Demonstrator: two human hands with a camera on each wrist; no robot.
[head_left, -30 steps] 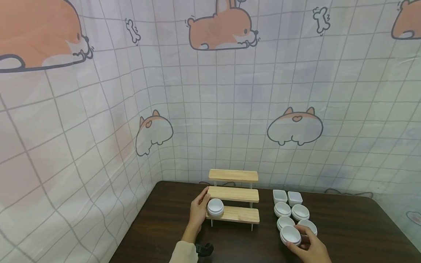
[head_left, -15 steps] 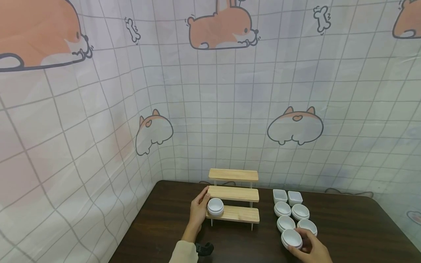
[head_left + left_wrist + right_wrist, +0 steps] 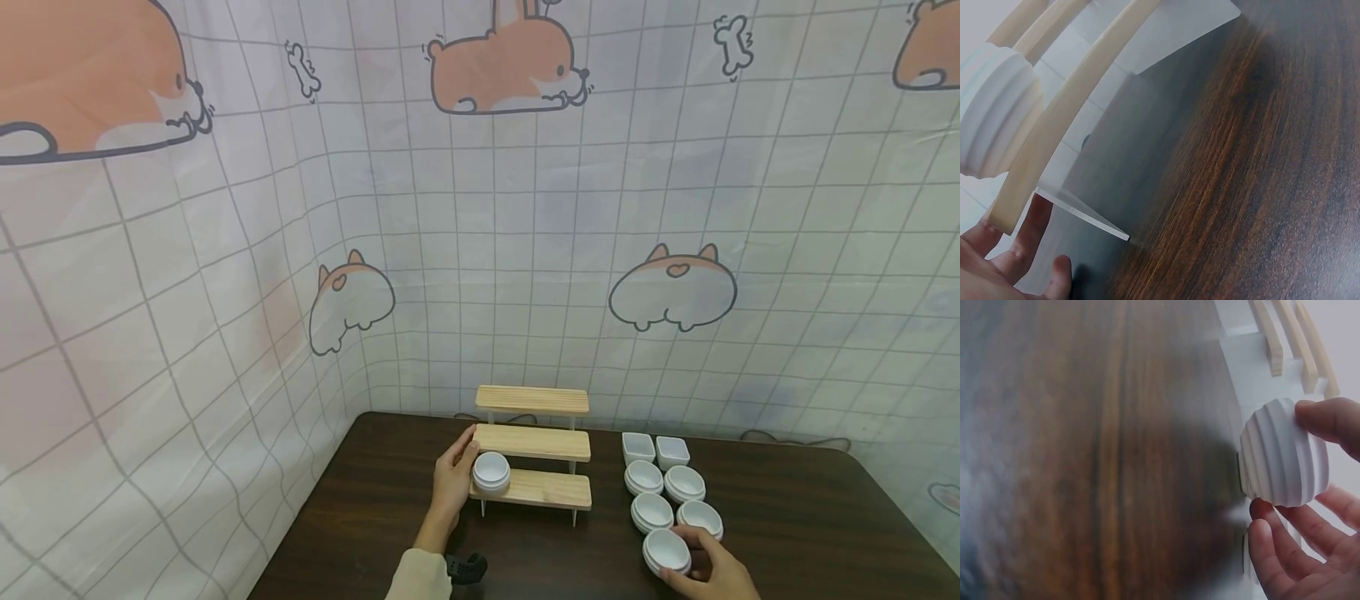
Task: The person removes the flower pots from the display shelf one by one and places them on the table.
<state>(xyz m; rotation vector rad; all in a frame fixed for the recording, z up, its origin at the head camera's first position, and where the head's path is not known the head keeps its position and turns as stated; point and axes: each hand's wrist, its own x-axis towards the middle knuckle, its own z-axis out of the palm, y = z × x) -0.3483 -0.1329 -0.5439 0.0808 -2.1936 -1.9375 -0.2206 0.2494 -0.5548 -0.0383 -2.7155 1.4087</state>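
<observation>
A three-tier wooden display stand (image 3: pixel 531 444) stands on the dark table. My left hand (image 3: pixel 452 479) grips its left end; in the left wrist view, fingers (image 3: pixel 1032 222) lie against the end of the bottom plank beside the clear leg, and the thumb is hidden. On the left of the bottom tier sits a white round ribbed bowl (image 3: pixel 491 472). At the right, my right hand (image 3: pixel 712 568) pinches another white ribbed bowl (image 3: pixel 667 550) at the near end of the bowl group, thumb on one side and fingertips on the other. Whether this bowl touches the table is unclear.
Behind the held bowl stand several round white bowls (image 3: pixel 652 511) in two columns, with two square white bowls (image 3: pixel 638 448) at the back. A black strap-like object (image 3: pixel 467 569) is beside the left wrist. Cables (image 3: pixel 795 439) run along the table's back edge.
The bowl in my right hand has shifted slightly toward me and to the right, away from the bowl behind it. My left hand and the stand have stayed put.
</observation>
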